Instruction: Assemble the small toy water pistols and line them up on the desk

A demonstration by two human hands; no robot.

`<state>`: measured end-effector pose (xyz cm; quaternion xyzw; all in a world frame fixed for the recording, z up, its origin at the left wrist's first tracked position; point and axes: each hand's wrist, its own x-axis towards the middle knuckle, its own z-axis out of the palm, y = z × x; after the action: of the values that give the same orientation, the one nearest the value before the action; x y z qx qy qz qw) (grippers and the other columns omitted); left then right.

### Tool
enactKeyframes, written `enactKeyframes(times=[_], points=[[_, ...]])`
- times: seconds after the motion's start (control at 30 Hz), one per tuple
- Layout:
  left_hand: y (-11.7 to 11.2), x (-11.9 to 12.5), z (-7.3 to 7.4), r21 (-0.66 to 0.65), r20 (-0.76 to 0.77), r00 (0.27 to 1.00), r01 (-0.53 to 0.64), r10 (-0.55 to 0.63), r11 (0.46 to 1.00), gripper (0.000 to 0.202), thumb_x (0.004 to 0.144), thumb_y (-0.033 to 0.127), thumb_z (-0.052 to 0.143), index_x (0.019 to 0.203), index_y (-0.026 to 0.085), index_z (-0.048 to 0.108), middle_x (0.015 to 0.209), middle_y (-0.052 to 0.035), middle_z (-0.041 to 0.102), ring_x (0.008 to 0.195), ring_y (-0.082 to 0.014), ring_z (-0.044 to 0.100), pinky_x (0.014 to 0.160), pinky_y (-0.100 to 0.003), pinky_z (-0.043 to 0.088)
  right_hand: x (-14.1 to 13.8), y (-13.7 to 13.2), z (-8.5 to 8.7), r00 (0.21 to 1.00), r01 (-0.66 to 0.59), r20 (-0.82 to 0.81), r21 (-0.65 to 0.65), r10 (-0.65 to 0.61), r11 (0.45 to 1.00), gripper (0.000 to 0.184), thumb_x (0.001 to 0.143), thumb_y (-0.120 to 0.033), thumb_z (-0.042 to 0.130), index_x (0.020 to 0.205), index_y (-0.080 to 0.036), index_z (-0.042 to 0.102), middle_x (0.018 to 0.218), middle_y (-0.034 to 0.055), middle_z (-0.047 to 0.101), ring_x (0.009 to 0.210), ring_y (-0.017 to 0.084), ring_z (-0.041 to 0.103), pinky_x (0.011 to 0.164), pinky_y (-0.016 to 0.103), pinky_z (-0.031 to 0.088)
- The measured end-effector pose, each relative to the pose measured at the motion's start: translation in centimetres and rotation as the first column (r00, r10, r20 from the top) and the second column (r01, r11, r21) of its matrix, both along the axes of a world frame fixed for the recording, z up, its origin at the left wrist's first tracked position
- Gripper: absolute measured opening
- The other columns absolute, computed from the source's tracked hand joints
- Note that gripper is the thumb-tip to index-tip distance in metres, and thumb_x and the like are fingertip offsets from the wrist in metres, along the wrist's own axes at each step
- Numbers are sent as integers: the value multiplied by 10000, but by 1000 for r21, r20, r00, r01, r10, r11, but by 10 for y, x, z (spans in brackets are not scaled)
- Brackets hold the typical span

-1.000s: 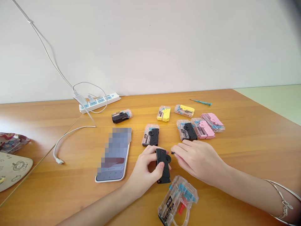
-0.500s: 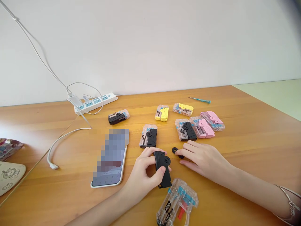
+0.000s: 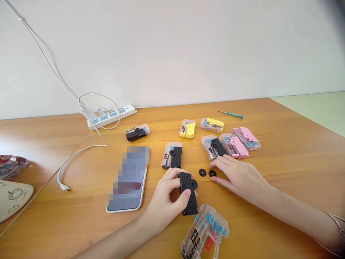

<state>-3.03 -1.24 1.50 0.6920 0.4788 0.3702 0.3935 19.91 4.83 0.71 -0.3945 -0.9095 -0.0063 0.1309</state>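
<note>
Matt black plastic is seen on the casing and the 2 rings; the loose gun body is moulded in glossy clear plastic. The pink covers and yellow covers are made of smooth opaque plastic. The table is surfaced in smooth, softly shining wood grain. The phone is faced with a glossy screen, the power strip is cased in white plastic, and the wall is finished matt.

L grip & R grip are showing bare, likewise L forearm & R forearm; R forearm is wearing slim, shiny silver-tone bracelets, curving round nr. edge of view, finer detail blurring & getting cut off
</note>
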Motion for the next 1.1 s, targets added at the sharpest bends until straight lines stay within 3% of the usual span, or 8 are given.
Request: enactKeyframes(times=[0.13,0.23,0.4,0.5,0.57,0.83,1.0,1.1], points=[[-1,0,1,11,-25,1000,8,-8,1000,256,794,183,484,722,184,730,990,-83,639,967,-233,587,894,-352,465,-2,0,6,998,45,-30,-165,-51,985,67,835,-234,582,808,-224,522,762,-23,630,659,148,605,484,220,387],[-2,0,1,14,-44,999,15,-14,1000,250,789,178,491,730,190,733,1003,-75,646,988,-231,581,892,-341,461,-7,-5,15,990,18,-124,-362,-67,932,124,839,-215,571,750,-225,486,684,-52,608,590,122,573,499,214,390],[-3,2,0,56,-88,995,43,-38,997,231,790,180,506,769,206,735,1066,-60,652,996,-226,560,880,-344,462,-20,-20,27,893,-201,-433,-627,-122,752,180,843,-281,571,714,-217,462,689,-38,590,596,110,541,554,219,440],[-5,3,-2,139,-157,986,71,-49,988,205,777,196,538,840,216,732,1083,-50,664,1026,-246,519,911,-383,439,-27,-29,29,830,-304,-526,-704,-183,642,197,839,-312,587,728,-212,459,704,-30,581,610,110,536,566,225,448],[-6,3,-2,185,-209,977,79,-39,980,204,774,212,554,873,234,731,1107,-35,665,1089,-268,468,961,-422,396,-31,-32,27,809,-326,-547,-723,-216,609,201,834,-313,602,737,-210,459,705,-29,573,619,111,539,573,229,449],[-9,3,-2,257,-277,961,90,-16,962,199,785,216,561,895,245,724,1131,-29,656,1137,-289,422,978,-450,368,-36,-37,20,774,-351,-583,-720,-247,598,176,834,-301,605,763,-214,469,682,-40,557,606,110,535,552,223,438],[-10,4,-4,291,-244,970,81,-8,953,200,791,213,550,890,231,723,1094,-46,657,1103,-283,440,953,-435,392,-39,-41,17,735,-349,-619,-695,-277,628,164,841,-300,589,789,-224,453,684,-57,525,599,102,505,550,211,418],[-11,4,-4,321,-230,973,61,16,945,202,783,199,545,862,225,730,1060,-51,664,1076,-277,451,937,-429,400,-38,-42,17,764,-329,-603,-668,-227,667,151,846,-296,570,793,-225,448,687,-59,522,592,101,495,553,209,405]])
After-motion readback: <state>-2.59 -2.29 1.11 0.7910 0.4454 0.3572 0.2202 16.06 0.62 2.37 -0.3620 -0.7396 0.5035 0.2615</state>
